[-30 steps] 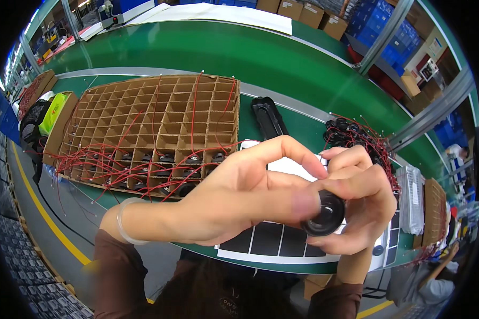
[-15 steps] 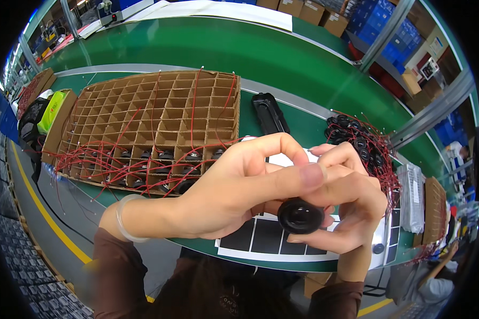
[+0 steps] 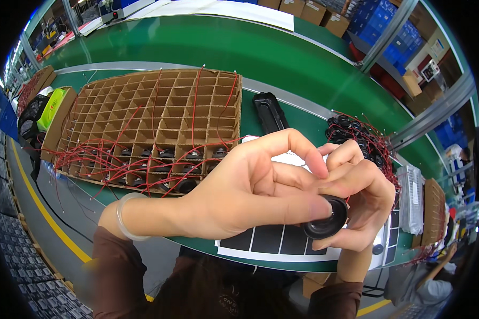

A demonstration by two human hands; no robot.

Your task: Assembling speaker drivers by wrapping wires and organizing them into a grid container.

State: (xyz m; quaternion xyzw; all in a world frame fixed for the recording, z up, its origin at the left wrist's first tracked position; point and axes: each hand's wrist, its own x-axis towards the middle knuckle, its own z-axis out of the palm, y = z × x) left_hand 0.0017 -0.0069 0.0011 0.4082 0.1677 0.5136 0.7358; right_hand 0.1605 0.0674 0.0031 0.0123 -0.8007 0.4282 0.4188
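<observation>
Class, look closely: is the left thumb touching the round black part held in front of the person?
Touching. The head view shows the left hand with its thumb tip pressed onto the rim of the black part, no gap visible, while the right hand cups it from behind.

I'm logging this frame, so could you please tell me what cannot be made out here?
Head view only:
- Round black part: mostly covered by the left hand and right hand.
- White sheet with black rectangles: middle hidden by both hands.
- Black parts in the cardboard grid: too small, tangled in red wires.
</observation>
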